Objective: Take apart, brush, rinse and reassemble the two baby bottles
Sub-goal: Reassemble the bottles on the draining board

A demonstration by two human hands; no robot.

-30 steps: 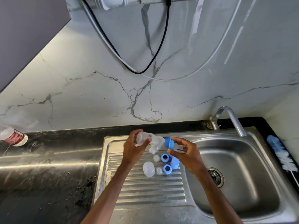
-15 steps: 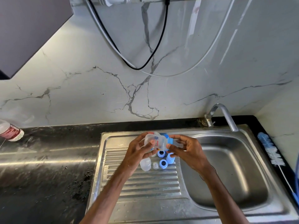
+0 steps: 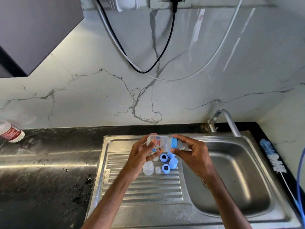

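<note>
Steel drainboard [image 3: 145,192] held loose blue rings [image 3: 163,158] and a clear cap [image 3: 148,169].
Above it the left hand [image 3: 140,156] gripped the baby bottle [image 3: 159,142] sideways; the right hand [image 3: 193,154] pinched its blue collar [image 3: 174,142].

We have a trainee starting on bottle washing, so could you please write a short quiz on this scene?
1. True or false: the left hand and the right hand hold the same bottle.
2. What does the right hand grip? A) the blue collar B) a sponge C) a towel.
3. Fill in: the bottle brush lies to the ___ of the sink basin.
Key: 1 true; 2 A; 3 right.
</note>
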